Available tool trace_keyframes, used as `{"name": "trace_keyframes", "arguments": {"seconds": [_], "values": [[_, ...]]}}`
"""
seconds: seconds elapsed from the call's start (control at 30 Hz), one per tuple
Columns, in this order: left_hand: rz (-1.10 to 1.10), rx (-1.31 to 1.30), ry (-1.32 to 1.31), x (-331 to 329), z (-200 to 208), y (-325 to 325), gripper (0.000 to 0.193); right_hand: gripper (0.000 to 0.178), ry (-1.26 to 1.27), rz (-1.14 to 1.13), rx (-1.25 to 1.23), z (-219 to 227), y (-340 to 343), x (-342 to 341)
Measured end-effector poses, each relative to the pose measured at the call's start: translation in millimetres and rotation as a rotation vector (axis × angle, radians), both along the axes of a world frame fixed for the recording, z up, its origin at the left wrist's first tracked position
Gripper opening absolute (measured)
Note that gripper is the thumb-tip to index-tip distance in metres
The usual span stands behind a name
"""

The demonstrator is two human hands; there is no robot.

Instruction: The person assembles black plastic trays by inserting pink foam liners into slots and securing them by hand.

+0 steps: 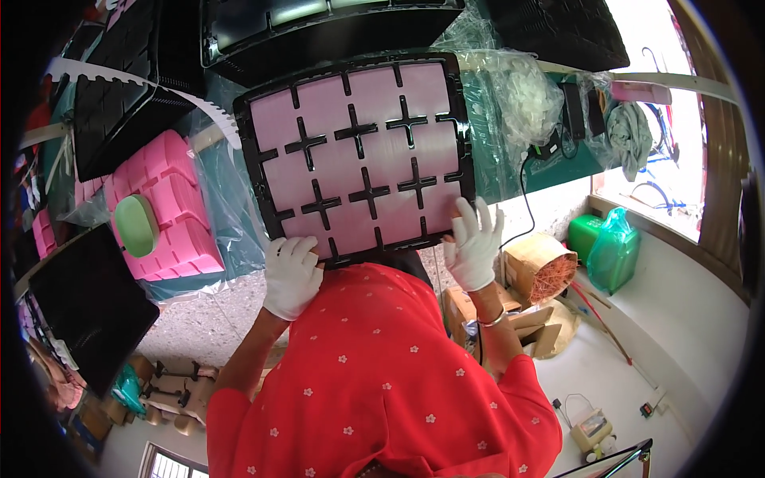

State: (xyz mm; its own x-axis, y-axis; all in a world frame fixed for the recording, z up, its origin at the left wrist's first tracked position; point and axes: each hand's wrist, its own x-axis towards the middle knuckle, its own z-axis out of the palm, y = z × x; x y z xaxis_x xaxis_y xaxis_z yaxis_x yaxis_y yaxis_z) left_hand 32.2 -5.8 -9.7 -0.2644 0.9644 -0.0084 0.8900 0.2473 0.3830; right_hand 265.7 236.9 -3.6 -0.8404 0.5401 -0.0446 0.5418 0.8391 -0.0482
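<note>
The tray (460, 95), black-rimmed with pink fill (335, 167) between cross-shaped dividers, lay directly in front of the body, ahead of both hands. Its long axis seemed to run left to right, slightly skewed, with the left end nearer the body; lens bend made the exact angle uncertain.

Governing relation: one hand stood at each near corner, and the bulk of the tray extended forward of the fingers.

Left hand (292, 275): gloved, at the near left corner. Fingers lay close together and bent toward the rim. Closure beneath the rim was hidden; a firm hold could not be confirmed.

Right hand (474, 243): gloved, at the near right corner. Fingers were partly extended and parted, reaching forward along the right side; the thumb lay by the near edge. Contact with the rim appeared likely, but whether the fingers gripped could not be told.

Neither hand was clearly nearer; each served its own corner.

Surroundings: a pink stack (183, 215) bearing a green dish (136, 225) stood left of the tray; clear plastic (530, 95) lay to its right on the green-covered table (570, 175).
</note>
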Motion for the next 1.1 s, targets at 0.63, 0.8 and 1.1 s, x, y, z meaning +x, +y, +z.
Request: {"name": "trace_keyframes", "arguments": {"seconds": [0.63,0.8,1.1], "values": [[0.195,-0.248,0.087,-28.8,-5.4,58.5,0.074,0.072,-0.061,0.069,-0.049,-17.0,33.6,-90.0],[0.206,-0.492,0.290,-29.7,0.7,44.5,0.088,0.071,-0.086,0.029,0.085,-17.0,52.0,-77.3],[0.173,-0.554,0.192,-36.3,3.4,61.1,0.090,0.068,-0.077,0.091,-0.043,-13.5,51.8,-88.5]]}}
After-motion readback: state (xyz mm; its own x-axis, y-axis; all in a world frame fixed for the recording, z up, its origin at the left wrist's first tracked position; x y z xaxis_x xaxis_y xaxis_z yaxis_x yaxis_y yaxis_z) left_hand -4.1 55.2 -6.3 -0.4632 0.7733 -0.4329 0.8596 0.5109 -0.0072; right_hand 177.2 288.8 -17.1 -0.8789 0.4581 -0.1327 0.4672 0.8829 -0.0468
